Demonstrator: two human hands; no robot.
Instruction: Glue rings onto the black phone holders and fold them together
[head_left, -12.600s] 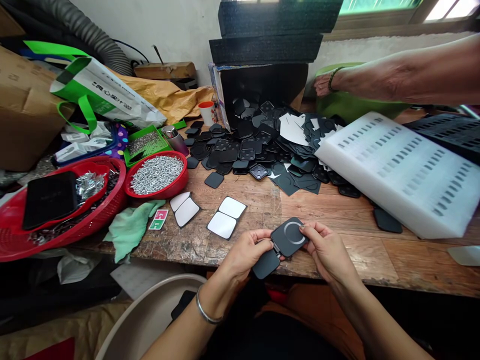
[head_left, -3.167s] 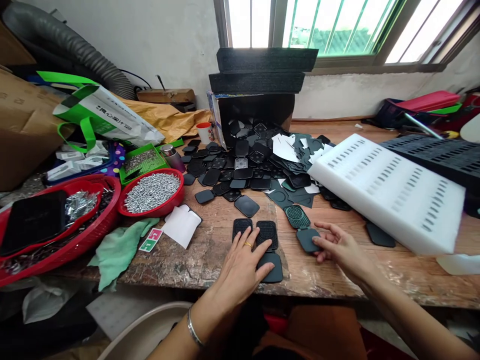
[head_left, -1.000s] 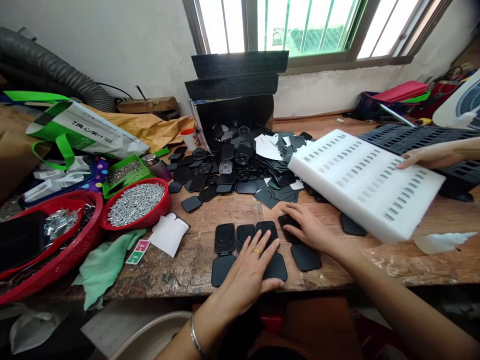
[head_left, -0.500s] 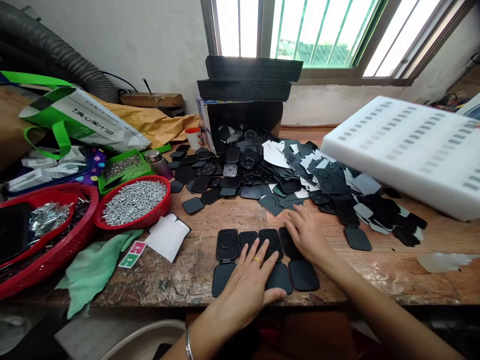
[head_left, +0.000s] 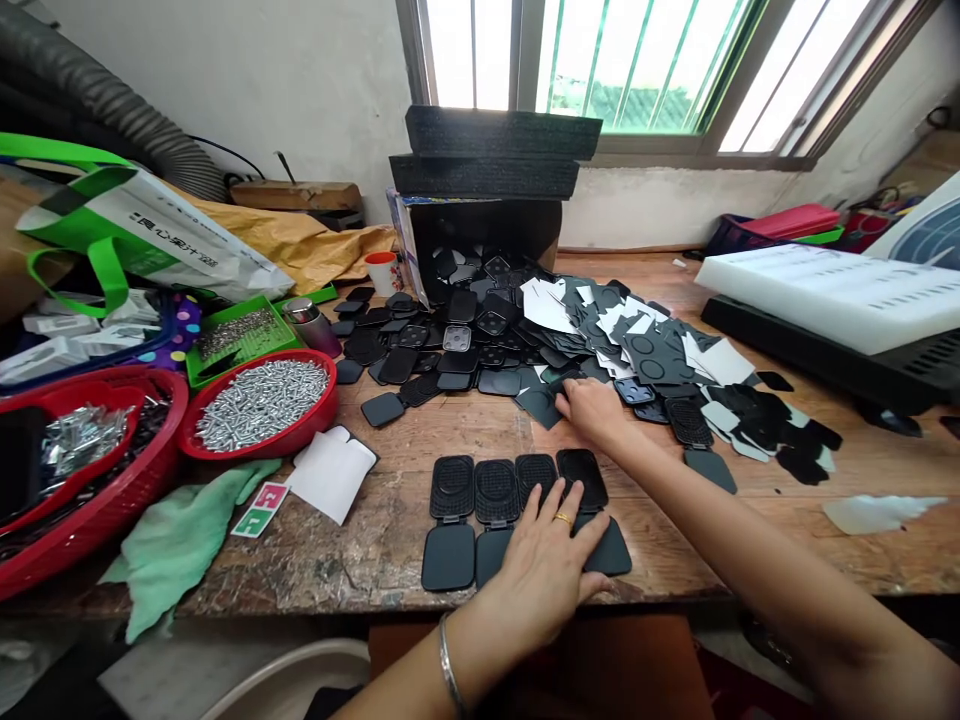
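Note:
Near the table's front edge, a row of several black hinged cases lies opened out flat, ridged halves at the back and smooth lids in front. My left hand rests palm down over the cases on the right of the row, fingers spread, hiding parts of them. Beyond the row, my right hand has its fingers curled at the edge of a dark grey square sheet at the front of the pile. Its thumb and index finger appear to pinch that sheet; the fingertips are partly hidden.
Behind lie heaped black cases and cut sheets, before an open box. At left stand a red basket of screws and a green cloth. A white foam block sits over a black crate at right.
My right hand has moved forward from the row to the sheets, and its fingers have curled. My left hand has slid right along the cases. The white foam block has shifted back and lower.

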